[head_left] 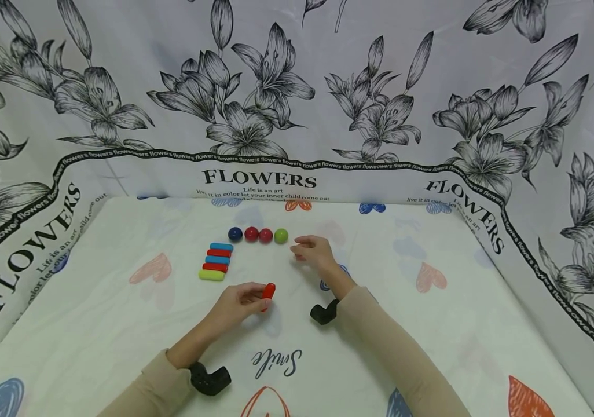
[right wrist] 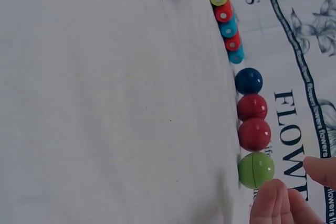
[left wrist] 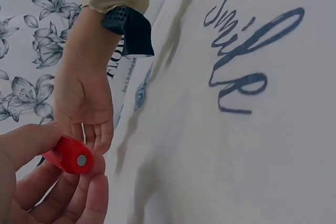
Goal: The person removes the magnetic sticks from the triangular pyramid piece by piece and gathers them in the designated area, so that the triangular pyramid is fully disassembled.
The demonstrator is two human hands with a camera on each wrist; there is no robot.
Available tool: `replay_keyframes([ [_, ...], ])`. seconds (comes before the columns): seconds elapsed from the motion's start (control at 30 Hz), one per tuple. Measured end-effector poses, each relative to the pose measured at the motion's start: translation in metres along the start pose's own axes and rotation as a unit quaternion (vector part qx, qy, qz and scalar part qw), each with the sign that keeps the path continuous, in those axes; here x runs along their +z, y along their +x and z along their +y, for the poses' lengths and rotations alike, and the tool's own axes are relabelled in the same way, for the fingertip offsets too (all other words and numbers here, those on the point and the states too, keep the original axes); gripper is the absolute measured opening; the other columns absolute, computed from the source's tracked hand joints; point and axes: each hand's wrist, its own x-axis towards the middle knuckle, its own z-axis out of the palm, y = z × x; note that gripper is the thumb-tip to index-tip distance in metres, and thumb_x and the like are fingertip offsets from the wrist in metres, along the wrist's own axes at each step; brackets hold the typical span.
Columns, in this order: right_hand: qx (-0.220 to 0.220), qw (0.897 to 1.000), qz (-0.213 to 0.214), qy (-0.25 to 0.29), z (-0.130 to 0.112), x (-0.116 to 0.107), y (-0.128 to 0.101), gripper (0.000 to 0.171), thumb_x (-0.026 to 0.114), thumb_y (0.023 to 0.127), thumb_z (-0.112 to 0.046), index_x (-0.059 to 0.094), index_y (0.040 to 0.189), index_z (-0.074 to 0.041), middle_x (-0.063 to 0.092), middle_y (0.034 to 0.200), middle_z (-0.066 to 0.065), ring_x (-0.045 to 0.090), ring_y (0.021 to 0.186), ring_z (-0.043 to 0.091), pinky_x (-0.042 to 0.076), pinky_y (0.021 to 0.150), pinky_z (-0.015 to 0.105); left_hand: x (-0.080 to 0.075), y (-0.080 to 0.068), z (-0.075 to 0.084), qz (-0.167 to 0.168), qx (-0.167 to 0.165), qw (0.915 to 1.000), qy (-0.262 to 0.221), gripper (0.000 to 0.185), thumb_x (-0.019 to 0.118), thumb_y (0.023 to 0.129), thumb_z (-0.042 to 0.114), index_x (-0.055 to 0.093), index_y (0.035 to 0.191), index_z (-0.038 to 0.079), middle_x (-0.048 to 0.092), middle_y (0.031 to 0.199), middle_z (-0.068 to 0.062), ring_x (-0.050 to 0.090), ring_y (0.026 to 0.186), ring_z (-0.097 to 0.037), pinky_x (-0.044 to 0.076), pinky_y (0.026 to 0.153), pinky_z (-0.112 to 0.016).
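My left hand (head_left: pixel 238 302) pinches a red rod (head_left: pixel 269 290) between thumb and fingers, above the cloth. In the left wrist view the rod (left wrist: pixel 68 154) shows a round grey spot on its end. My right hand (head_left: pixel 316 253) is just right of a green ball (head_left: pixel 281 236), fingers loosely bent and nothing in them. That green ball (right wrist: pixel 256 170) ends a row with two red balls (head_left: pixel 252 234) and a dark blue ball (head_left: pixel 235 234). Below the row's left end lie several short rods side by side, a yellow-green rod (head_left: pixel 211 275) nearest me.
A white cloth (head_left: pixel 172 330) with printed hearts and the word Smile covers the table. Flower-printed fabric (head_left: pixel 328 133) rises at the back and sides. Each wrist wears a black camera mount, on the left (head_left: pixel 211 379) and on the right (head_left: pixel 324 313).
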Motion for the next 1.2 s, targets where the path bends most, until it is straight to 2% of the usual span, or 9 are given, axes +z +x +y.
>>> replay_keyframes([
  [0.2,0.014,1.0,-0.006,0.001,0.002,-0.003,-0.005,0.033,0.068,0.088,-0.015,0.065,0.12,-0.004,0.071,0.105,0.012,0.064,0.073,0.007,0.058,0.075,0.02,-0.007,-0.001,-0.002,0.01,0.028,0.9994,0.017,0.041,0.069,0.089,0.023,0.063,0.122,0.001,0.072,0.104,-0.015,0.066,0.088,-0.016,0.054,0.074,-0.012],
  [0.3,0.018,1.0,-0.008,-0.002,0.003,-0.005,-0.008,0.033,0.068,0.089,-0.016,0.065,0.119,-0.004,0.072,0.107,0.012,0.063,0.073,0.007,0.058,0.075,0.02,-0.01,-0.002,-0.003,0.032,0.04,0.9977,0.044,0.038,0.07,0.087,0.021,0.065,0.121,0.003,0.072,0.107,-0.015,0.068,0.091,-0.018,0.055,0.076,-0.014],
  [0.47,0.008,1.0,-0.002,0.004,0.004,-0.007,-0.014,0.031,0.068,0.088,-0.014,0.066,0.117,-0.004,0.073,0.105,0.013,0.064,0.071,0.006,0.058,0.074,0.021,-0.014,-0.003,-0.004,0.07,0.071,0.9904,0.096,0.034,0.072,0.085,0.014,0.067,0.117,0.003,0.071,0.11,-0.016,0.069,0.093,-0.023,0.059,0.079,-0.023],
  [0.67,0.011,1.0,-0.007,-0.001,0.007,-0.012,-0.02,0.03,0.069,0.088,-0.016,0.067,0.116,-0.006,0.073,0.103,0.011,0.066,0.073,0.007,0.059,0.076,0.022,-0.022,-0.004,-0.005,0.091,0.095,0.982,0.136,0.032,0.073,0.084,0.01,0.068,0.115,0.003,0.072,0.106,-0.014,0.069,0.09,-0.022,0.06,0.078,-0.028],
  [0.97,0.012,1.0,-0.018,-0.003,0.012,-0.017,-0.029,0.028,0.069,0.089,-0.017,0.068,0.114,-0.006,0.074,0.104,0.01,0.067,0.076,0.008,0.058,0.079,0.024,-0.035,-0.005,-0.013,0.118,0.154,0.9589,0.207,0.03,0.076,0.079,0.005,0.07,0.109,0.003,0.072,0.098,-0.009,0.069,0.082,-0.02,0.06,0.076,-0.033],
  [1.2,-0.002,1.0,-0.02,0.005,0.014,-0.02,-0.034,0.028,0.069,0.088,-0.015,0.068,0.113,-0.004,0.074,0.102,0.011,0.068,0.076,0.009,0.059,0.078,0.024,-0.043,-0.006,-0.019,0.138,0.17,0.9409,0.259,0.031,0.077,0.077,0.004,0.071,0.107,0.003,0.07,0.096,-0.009,0.06,0.08,-0.015,0.059,0.072,-0.032],
])
